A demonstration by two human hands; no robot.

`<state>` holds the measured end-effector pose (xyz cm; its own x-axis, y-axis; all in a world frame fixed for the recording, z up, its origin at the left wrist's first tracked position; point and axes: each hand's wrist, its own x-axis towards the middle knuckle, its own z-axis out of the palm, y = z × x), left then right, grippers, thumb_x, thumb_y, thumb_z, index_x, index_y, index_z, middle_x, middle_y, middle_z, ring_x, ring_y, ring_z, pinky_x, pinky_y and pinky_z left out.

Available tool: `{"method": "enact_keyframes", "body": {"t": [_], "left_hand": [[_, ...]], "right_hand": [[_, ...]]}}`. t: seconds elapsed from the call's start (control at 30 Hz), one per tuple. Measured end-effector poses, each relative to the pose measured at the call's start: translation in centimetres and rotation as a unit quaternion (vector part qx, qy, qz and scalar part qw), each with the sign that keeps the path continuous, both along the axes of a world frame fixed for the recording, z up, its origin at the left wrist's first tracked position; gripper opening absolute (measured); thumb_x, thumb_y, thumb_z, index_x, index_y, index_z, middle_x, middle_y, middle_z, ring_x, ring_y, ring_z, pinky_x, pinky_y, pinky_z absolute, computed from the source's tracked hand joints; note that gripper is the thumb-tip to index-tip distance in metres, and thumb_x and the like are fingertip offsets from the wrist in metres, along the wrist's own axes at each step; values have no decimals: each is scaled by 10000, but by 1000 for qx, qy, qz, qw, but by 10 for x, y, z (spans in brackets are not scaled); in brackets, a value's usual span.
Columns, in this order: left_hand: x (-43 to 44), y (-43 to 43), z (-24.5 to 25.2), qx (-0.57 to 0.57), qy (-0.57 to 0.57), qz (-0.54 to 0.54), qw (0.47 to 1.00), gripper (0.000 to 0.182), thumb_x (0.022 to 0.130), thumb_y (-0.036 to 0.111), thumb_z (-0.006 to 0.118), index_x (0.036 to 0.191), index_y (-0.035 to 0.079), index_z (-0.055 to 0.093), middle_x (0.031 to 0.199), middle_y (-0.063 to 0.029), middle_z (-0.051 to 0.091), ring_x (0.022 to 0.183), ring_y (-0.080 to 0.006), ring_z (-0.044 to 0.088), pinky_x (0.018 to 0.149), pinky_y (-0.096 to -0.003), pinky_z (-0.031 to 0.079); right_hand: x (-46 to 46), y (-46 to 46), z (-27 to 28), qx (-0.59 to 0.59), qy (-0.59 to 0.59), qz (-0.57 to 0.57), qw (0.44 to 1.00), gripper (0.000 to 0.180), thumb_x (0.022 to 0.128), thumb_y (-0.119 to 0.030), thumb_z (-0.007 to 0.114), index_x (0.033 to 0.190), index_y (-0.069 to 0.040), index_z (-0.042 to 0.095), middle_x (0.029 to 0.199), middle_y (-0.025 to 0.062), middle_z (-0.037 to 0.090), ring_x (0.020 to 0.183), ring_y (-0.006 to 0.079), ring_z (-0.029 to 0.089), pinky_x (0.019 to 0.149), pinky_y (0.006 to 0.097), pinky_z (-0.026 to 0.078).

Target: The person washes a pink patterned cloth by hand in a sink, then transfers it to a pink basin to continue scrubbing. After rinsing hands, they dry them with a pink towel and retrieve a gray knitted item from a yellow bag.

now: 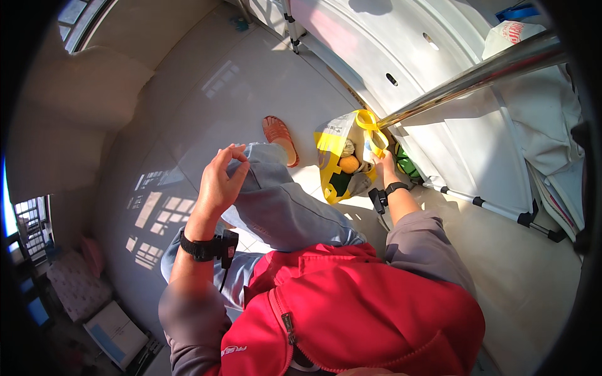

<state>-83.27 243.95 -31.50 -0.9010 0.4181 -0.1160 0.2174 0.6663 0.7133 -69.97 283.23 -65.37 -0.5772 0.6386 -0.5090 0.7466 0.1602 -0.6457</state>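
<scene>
A yellow and grey shopping bag point(329, 145) stands on the floor with its mouth facing up. My right hand point(384, 165) grips its right rim by a yellow strap handle point(368, 120). An orange round fruit point(349, 164) lies inside, with a pale crumpled item point(348, 148) above it and a grey item point(359, 183) below; I cannot tell what these two are. The bag's bottom is hidden. My left hand point(223, 176) hovers over my jeans near the knee, holding nothing, with its fingers loosely bent and apart.
Right of the bag, a green object point(407, 162) sits partly behind my right wrist. A shiny metal pole point(470, 82) slants down beside white fabric panels point(489, 145) on a tube frame point(498, 207). My sandalled foot point(281, 138) rests on the tiled floor point(188, 122).
</scene>
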Motion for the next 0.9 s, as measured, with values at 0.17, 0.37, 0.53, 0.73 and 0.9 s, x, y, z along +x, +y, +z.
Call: {"method": "enact_keyframes", "body": {"t": [0.17,0.37,0.53,0.73,0.9], "left_hand": [[5,-17,-16,-91,41,0,995,185,785,159,648,905,33,585,1088,-128,659,1180,-336,527,1076,-428,319],[10,-15,-25,-124,87,24,988,167,777,141,653,887,38,581,1029,-97,679,1150,-309,552,984,-398,398],[13,-15,-25,-113,93,43,988,144,774,133,649,862,40,583,1011,-90,683,1125,-305,566,968,-398,407],[15,-13,-25,-111,95,49,988,120,773,108,637,850,33,584,1002,-97,684,1110,-308,575,938,-393,428],[13,-9,-25,-112,105,41,987,118,775,109,635,851,35,585,993,-96,686,1106,-309,576,938,-391,429]], "right_hand": [[39,-41,15,150,1,61,987,816,708,-282,781,1320,46,353,1291,286,444,1230,402,417,1036,403,357],[40,-43,-17,121,-94,-118,981,467,779,-234,671,1137,38,546,1108,280,582,1045,412,561,888,439,452],[30,-8,-1,147,-29,-40,988,188,782,-73,548,916,6,653,854,241,651,831,395,637,724,450,490],[24,26,26,191,75,-8,979,184,842,-41,549,990,-43,659,871,182,673,801,325,657,706,389,509],[18,18,33,191,57,-50,979,289,819,-156,647,1080,-49,585,932,133,657,849,285,642,735,383,500]]}}
